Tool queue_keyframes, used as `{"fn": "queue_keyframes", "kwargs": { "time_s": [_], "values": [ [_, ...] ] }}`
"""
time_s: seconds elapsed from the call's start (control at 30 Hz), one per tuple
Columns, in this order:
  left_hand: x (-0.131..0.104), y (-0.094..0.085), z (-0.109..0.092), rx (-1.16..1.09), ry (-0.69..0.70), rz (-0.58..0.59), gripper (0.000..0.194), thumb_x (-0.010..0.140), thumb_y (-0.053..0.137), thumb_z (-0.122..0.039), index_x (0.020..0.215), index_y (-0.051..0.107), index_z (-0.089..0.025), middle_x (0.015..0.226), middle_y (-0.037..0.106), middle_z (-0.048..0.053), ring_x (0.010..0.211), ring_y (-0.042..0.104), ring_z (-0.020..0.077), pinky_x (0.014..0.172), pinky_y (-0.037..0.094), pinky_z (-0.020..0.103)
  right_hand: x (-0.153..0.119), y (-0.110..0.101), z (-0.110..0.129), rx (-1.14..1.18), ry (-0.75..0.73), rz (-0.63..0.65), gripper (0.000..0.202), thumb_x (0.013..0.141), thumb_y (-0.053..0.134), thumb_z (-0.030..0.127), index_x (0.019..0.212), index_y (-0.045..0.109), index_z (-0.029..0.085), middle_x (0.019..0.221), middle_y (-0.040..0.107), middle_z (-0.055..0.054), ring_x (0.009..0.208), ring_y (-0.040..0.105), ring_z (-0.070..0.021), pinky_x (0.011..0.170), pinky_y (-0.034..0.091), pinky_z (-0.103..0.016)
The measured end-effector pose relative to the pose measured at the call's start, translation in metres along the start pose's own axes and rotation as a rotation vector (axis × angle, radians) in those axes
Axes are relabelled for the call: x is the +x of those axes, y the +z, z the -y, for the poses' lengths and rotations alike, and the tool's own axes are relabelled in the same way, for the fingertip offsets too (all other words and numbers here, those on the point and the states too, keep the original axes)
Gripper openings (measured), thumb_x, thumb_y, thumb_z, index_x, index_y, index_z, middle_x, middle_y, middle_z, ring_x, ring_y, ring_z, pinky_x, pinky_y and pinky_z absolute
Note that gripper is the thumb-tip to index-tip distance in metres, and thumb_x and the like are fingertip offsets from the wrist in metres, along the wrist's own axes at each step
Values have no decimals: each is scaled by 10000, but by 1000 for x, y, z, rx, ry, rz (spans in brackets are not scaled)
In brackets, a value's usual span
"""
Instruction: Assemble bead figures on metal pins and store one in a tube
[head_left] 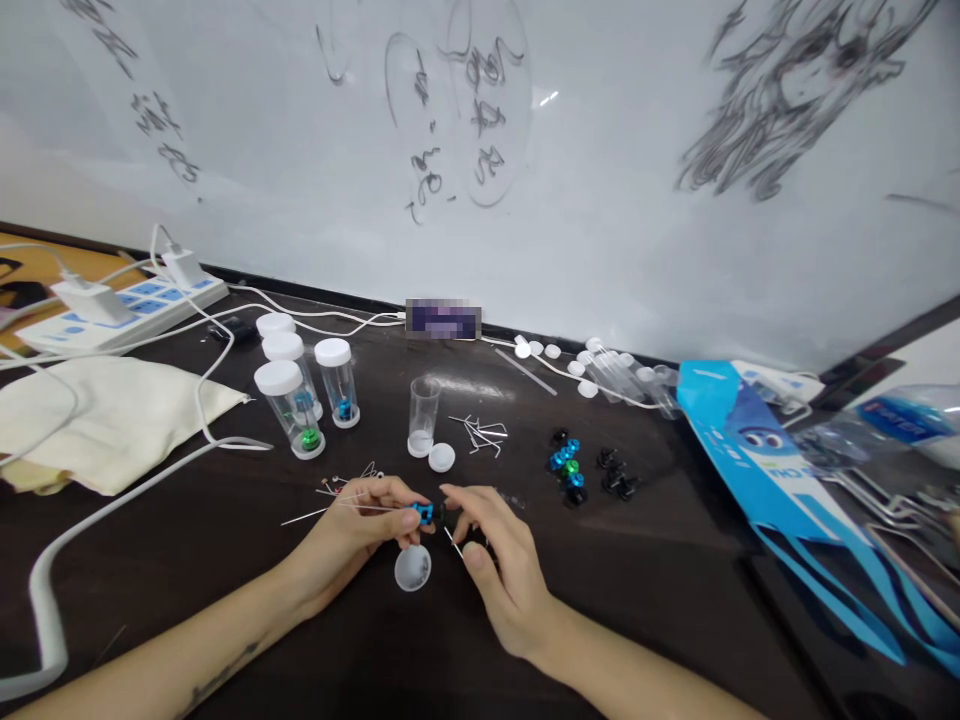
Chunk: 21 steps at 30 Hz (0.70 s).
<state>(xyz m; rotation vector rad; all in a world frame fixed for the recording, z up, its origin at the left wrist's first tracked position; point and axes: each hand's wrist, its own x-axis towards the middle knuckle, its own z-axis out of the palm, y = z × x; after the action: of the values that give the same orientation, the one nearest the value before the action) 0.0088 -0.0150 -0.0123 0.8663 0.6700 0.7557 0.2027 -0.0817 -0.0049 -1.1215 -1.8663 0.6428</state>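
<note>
My left hand [367, 515] pinches a small blue metal part [424, 513] between thumb and fingers, with a black piece at its right end. A thin pale rod runs across that hand. My right hand [506, 570] holds a slim silver hex key [452, 541] by thumb and fingers, angled toward the blue part; whether its tip touches is hard to see. Just below sits a small white cap [412, 587] with tiny dark bits inside. Beyond the hands, an uncapped clear tube [424, 405] stands beside a white lid [442, 458]. Loose hex keys [484, 435] lie to its right.
Several capped tubes [292, 410] with coloured parts stand left. Blue, green and black parts [571, 466] and black pieces [616, 475] lie right. Further off are clear tubes [619, 375], a blue bag [757, 470], a power strip [142, 305], cables and a cream cloth [112, 420].
</note>
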Motion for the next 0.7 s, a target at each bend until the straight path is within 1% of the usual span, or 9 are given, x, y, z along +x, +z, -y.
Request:
{"fn": "queue_keyframes", "kwargs": {
  "time_s": [0.07, 0.13, 0.23, 0.3, 0.43, 0.57, 0.7],
  "values": [
    [0, 0, 0, -1, 3, 6, 141, 702, 821, -219, 783, 750, -127, 679, 717, 38, 573, 595, 84, 581, 459, 164, 0, 0, 0, -2, 0, 14, 466, 1007, 294, 499, 1330, 510, 242, 1090, 582, -88, 875, 571, -207, 851, 438, -399],
    [0, -1, 1, 9, 0, 10, 138, 711, 815, -221, 787, 750, -125, 675, 714, 39, 575, 596, 83, 581, 457, 162, 1, 1, 0, 3, 5, 15, 458, 1009, 290, 496, 1311, 526, 246, 1050, 588, -80, 870, 567, -208, 842, 435, -397],
    [-1, -2, 1, 25, 0, 9, 139, 716, 810, -218, 796, 750, -122, 688, 718, 46, 585, 602, 88, 586, 460, 165, 0, 1, -1, 28, 8, -16, 457, 1009, 300, 491, 1343, 487, 240, 1030, 591, -77, 892, 564, -215, 842, 432, -393],
    [-1, -2, 1, 22, 4, 13, 132, 717, 809, -215, 790, 749, -123, 699, 721, 45, 591, 604, 89, 591, 466, 167, 0, 2, 0, 28, -1, -14, 457, 1008, 303, 492, 1346, 482, 242, 1040, 590, -78, 886, 566, -213, 841, 431, -390],
    [-1, 0, 1, 21, 6, 24, 126, 713, 812, -212, 766, 746, -118, 707, 721, 44, 586, 598, 84, 583, 468, 163, 1, 2, 0, 10, 5, 12, 441, 1012, 292, 491, 1290, 536, 251, 987, 599, -65, 848, 564, -210, 810, 424, -382],
    [0, 0, 1, 25, 6, 15, 137, 716, 809, -216, 789, 748, -118, 711, 722, 47, 597, 607, 91, 586, 471, 165, 1, 2, 0, 28, 1, -11, 458, 1008, 297, 500, 1329, 496, 241, 1000, 594, -69, 855, 563, -212, 814, 422, -388],
    [0, 0, 1, 19, 20, 34, 115, 720, 806, -206, 761, 744, -120, 706, 718, 38, 587, 598, 82, 582, 470, 160, 1, 2, 0, 19, 2, 3, 448, 1008, 290, 503, 1273, 549, 251, 957, 601, -61, 848, 560, -218, 799, 419, -388]
  ]
}}
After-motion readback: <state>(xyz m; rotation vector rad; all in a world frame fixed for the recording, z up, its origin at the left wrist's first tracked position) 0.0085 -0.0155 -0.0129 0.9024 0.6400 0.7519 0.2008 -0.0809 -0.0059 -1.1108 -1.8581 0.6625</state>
